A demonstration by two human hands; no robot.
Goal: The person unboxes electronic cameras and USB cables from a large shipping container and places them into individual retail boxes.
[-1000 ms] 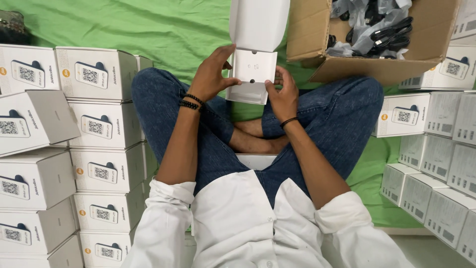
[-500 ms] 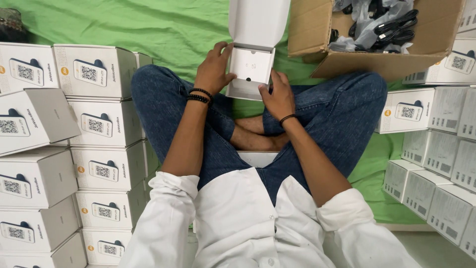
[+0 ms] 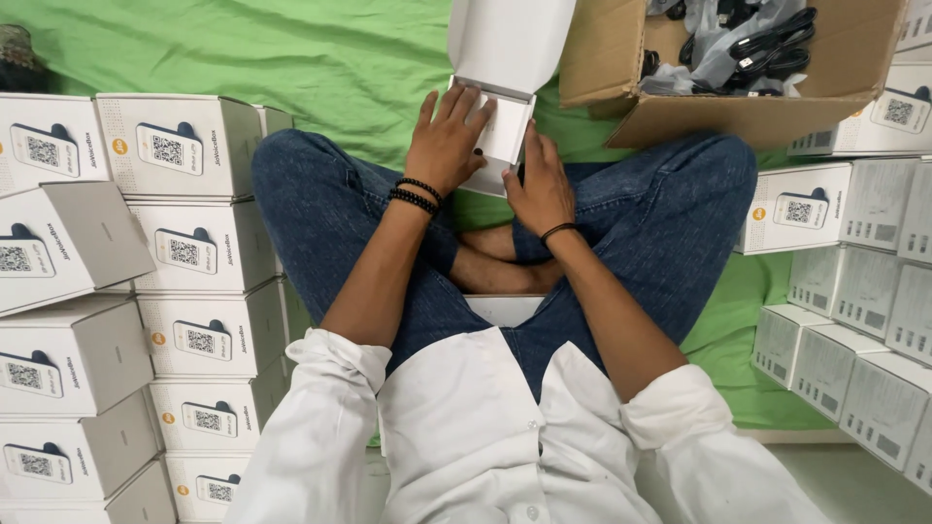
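I sit cross-legged on a green cloth (image 3: 320, 58). A small white box (image 3: 505, 121) stands open in front of my knees, its lid (image 3: 510, 39) raised away from me. My left hand (image 3: 447, 136) lies flat on the box's top and left side, fingers spread. My right hand (image 3: 539, 184) grips the box's near right side. Black bead bracelets ring my left wrist, and a thin black band rings my right.
White printed boxes are stacked at my left (image 3: 184, 146) and at my right (image 3: 835, 209). A brown cardboard carton (image 3: 748, 116) holding black cables and plastic bags stands at the upper right. Another white box (image 3: 505, 309) lies under my crossed legs.
The white box has come lower, down onto my legs. My left hand slid from its side onto its top, and my right hand dropped to its near right side.
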